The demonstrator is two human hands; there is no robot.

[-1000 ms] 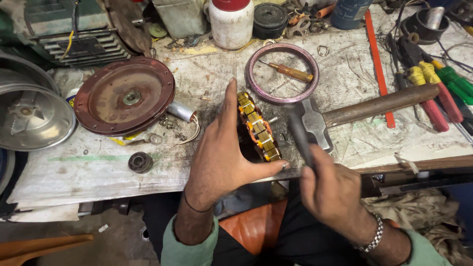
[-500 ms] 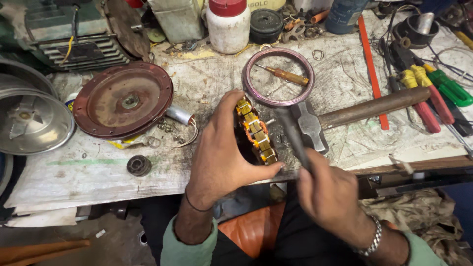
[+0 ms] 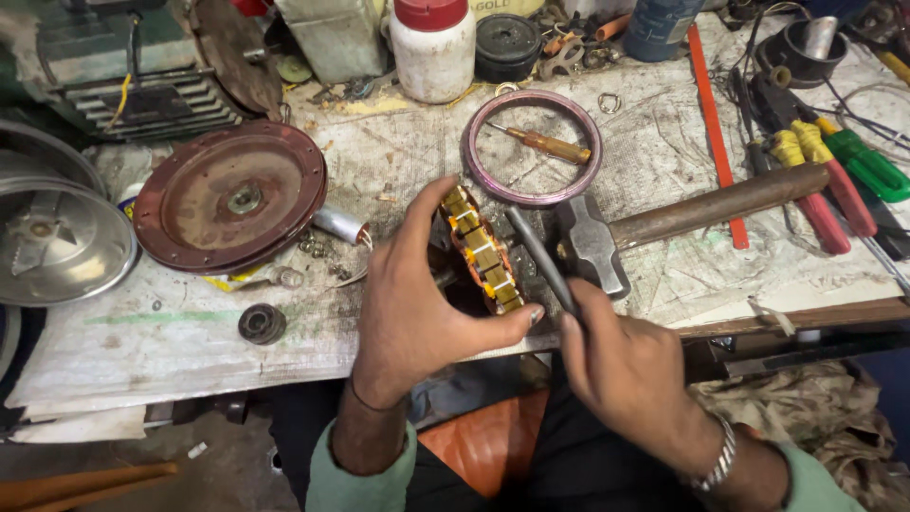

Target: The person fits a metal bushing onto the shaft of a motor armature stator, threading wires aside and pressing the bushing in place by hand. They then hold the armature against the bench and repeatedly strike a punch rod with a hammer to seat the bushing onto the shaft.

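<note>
My left hand (image 3: 412, 303) grips a round motor stator (image 3: 482, 251) with yellow-wrapped copper windings, held tilted on edge at the near side of the workbench. My right hand (image 3: 630, 365) holds a thin grey metal rod (image 3: 538, 256) whose tip rests against the stator's right side. A hammer (image 3: 664, 223) with a steel head and brown wooden handle lies just right of the rod, touching neither hand.
A rust-red round cover plate (image 3: 232, 199) lies left. A purple ring (image 3: 533, 147) encircles a small screwdriver (image 3: 545, 144). A white jar (image 3: 431, 47), a metal dome (image 3: 57, 237), a small black bearing (image 3: 262, 323), pliers and screwdrivers (image 3: 834, 161) surround the worn bench (image 3: 142, 351).
My right hand has lifted the rod more upright against the stator. My left hand has tipped the stator slightly, showing more of the windings.
</note>
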